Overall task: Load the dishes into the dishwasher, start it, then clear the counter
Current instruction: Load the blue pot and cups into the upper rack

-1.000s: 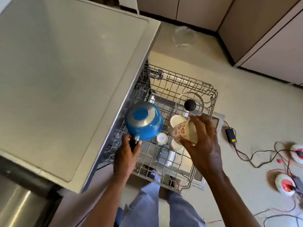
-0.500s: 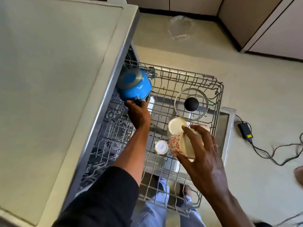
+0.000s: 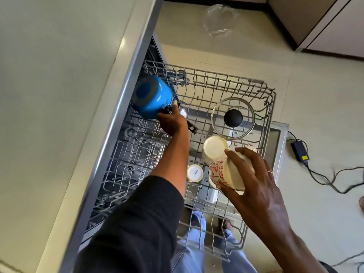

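My left hand (image 3: pixel 171 123) grips the black handle of an upside-down blue saucepan (image 3: pixel 151 96) at the far left corner of the pulled-out wire dishwasher rack (image 3: pixel 226 81). Over the rack's near right part, my right hand (image 3: pixel 254 186) holds a cream cup with red flowers (image 3: pixel 222 173), tilted on its side. A glass lid with a black knob (image 3: pixel 233 117) lies in the rack's right side. An upturned cream cup (image 3: pixel 214 147) and a small white cup (image 3: pixel 195 173) sit in the rack beside the held cup.
The pale counter (image 3: pixel 59 95) overhangs the dishwasher on the left. A clear plastic bag (image 3: pixel 220 18) lies on the floor beyond the rack. A black power adapter (image 3: pixel 299 151) with cables lies on the floor to the right. Cabinets (image 3: pixel 325 20) stand at the top right.
My left hand carried the blue saucepan from the rack's near left side to its far left corner. My right hand and the flowered cup stayed over the rack's near right.
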